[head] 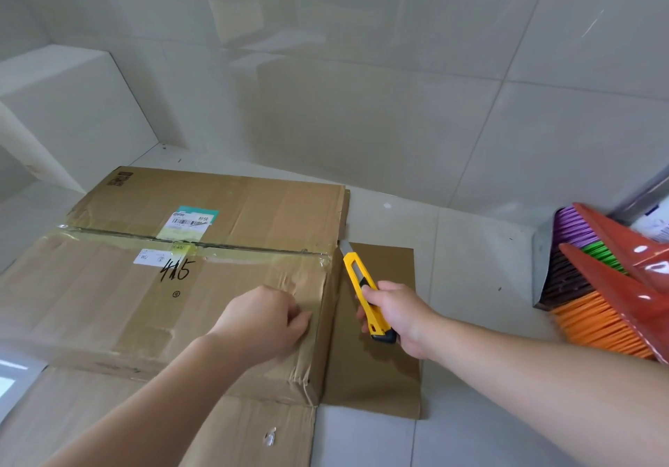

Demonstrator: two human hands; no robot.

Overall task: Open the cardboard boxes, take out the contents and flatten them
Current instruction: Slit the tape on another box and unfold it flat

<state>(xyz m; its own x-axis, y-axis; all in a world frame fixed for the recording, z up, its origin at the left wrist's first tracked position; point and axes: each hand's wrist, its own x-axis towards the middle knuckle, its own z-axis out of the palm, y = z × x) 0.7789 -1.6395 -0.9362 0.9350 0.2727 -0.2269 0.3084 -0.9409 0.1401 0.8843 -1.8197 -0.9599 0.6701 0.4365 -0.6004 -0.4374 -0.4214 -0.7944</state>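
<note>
Cutting hand: the right hand (396,316) is clenched round the yellow utility knife (365,298), blade extended and its tip at the right end of the box's taped centre seam.
Bracing hand: the left hand (268,316) presses on the box top near the right edge, fingers curled under against the cardboard; whether they pinch a fold cannot be told.
Box: the cardboard box (163,285) lies on the floor (470,249), sealed, partly over flattened cardboard (376,365) that shows at its right and beneath its near edge.
Seam: clear tape (217,244) runs the length of the top, crossing the shipping label (190,224); it looks wrinkled and thin, so it should part easily under the blade.
Handling: the board is creased and dented near the right corner, so it is judged stiff but yielding; the weight cannot be judged, the contents being hidden.
Hold: best taken by flat pressure on the top panel, clear of the blade's path; the flaps offer edges once freed.
Surroundings: brooms (608,293) with coloured bristles stand at the right, well apart.
</note>
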